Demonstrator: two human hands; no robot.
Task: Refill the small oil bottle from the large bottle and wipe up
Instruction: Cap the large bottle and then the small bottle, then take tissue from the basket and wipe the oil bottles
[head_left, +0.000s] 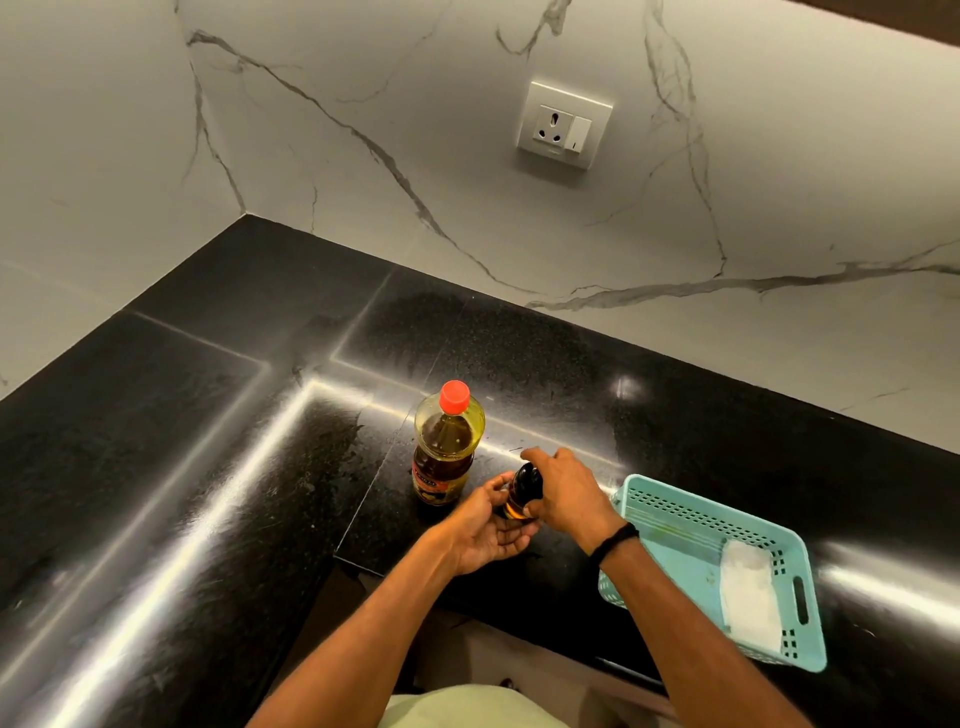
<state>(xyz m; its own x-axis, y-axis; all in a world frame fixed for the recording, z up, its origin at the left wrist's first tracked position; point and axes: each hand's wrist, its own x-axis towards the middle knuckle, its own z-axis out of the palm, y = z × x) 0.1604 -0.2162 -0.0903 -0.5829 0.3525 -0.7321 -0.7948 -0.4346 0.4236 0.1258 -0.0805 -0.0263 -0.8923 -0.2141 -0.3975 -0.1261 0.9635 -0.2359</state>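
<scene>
The large oil bottle (445, 448) stands upright on the black counter (208, 467), its red cap on and yellow oil inside. Just right of it is the small oil bottle (519, 493), dark-topped with amber oil at its base. My left hand (488, 530) cups the small bottle's lower body from the left. My right hand (563, 491) grips its dark top from the right. A folded white cloth (750, 592) lies in the light blue basket (649, 499) at the right.
Marble-pattern walls meet in a corner behind the counter. A wall socket (563, 124) sits above the counter. The counter's front edge runs just below my forearms.
</scene>
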